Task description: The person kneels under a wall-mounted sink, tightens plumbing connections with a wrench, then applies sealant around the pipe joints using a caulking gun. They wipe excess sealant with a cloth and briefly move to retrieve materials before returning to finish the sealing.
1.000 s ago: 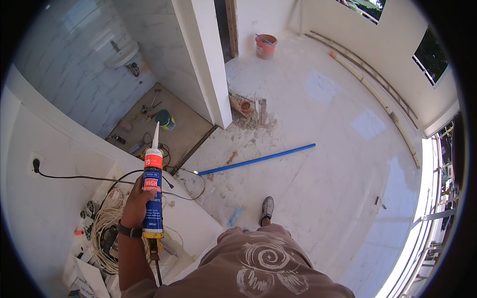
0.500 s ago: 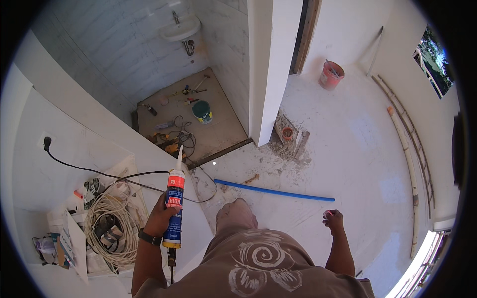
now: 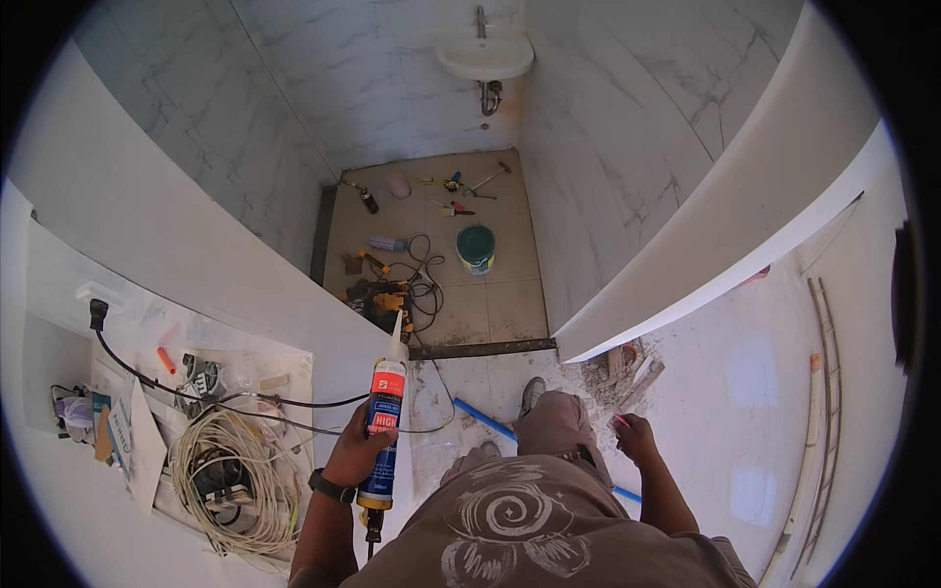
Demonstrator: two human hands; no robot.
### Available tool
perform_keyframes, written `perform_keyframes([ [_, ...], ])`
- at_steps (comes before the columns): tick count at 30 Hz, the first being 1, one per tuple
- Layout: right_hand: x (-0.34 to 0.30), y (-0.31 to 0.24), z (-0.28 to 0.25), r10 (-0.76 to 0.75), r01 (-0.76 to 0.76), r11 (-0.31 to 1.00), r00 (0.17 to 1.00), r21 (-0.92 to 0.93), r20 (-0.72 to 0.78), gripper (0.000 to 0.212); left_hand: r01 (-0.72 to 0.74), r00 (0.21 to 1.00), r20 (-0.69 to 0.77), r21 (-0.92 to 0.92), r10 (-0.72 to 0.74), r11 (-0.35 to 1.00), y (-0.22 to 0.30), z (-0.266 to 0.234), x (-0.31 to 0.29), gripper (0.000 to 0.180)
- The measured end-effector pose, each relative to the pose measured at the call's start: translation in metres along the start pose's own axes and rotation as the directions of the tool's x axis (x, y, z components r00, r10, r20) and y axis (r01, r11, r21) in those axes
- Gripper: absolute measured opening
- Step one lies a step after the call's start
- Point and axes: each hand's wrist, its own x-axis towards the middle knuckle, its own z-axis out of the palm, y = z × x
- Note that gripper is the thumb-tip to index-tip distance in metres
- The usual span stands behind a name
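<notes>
My left hand (image 3: 359,451) is wrapped round a blue and red sealant cartridge (image 3: 389,387), which stands nearly upright with its white nozzle (image 3: 397,333) pointing up. A thin dark rod (image 3: 373,524), like that of a caulking gun, comes out below its yellow base. Out to the right, over the pale floor, my right hand (image 3: 642,443) is closed on a small pinkish-red thing (image 3: 620,421), too small to name. Past the nozzle's tip, a yellow and black power tool (image 3: 377,302) lies on the tiled bathroom floor (image 3: 515,312).
A dark threshold strip (image 3: 480,349) crosses the doorway ahead. Inside are a green bucket (image 3: 475,250), scattered hand tools and a wall basin (image 3: 483,54). A blue pipe (image 3: 480,418) lies by my feet. At left, a coiled white cable (image 3: 201,465) sits beneath a black plugged-in cord (image 3: 147,377).
My view has swung left to face the bathroom doorway, and one shoe has come forward over the blue pipe. Both hands keep their holds.
</notes>
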Motion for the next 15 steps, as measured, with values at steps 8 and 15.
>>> perform_keyframes([
  [8, 0.271, -0.171, 0.074, -0.011, 0.012, 1.000, 0.978, 0.000, 0.209, 0.034, 0.094, 0.984, -0.149, -0.007, -0.094, 0.996, 0.085, 0.002, 0.123, 0.062],
  [15, 0.444, -0.299, 0.117, -0.138, 0.494, 0.592, 0.840, -0.637, 0.525, 0.030, 0.073, 0.963, -0.251, -0.118, -0.101, 0.990, 0.133, -0.002, 0.198, 0.058],
])
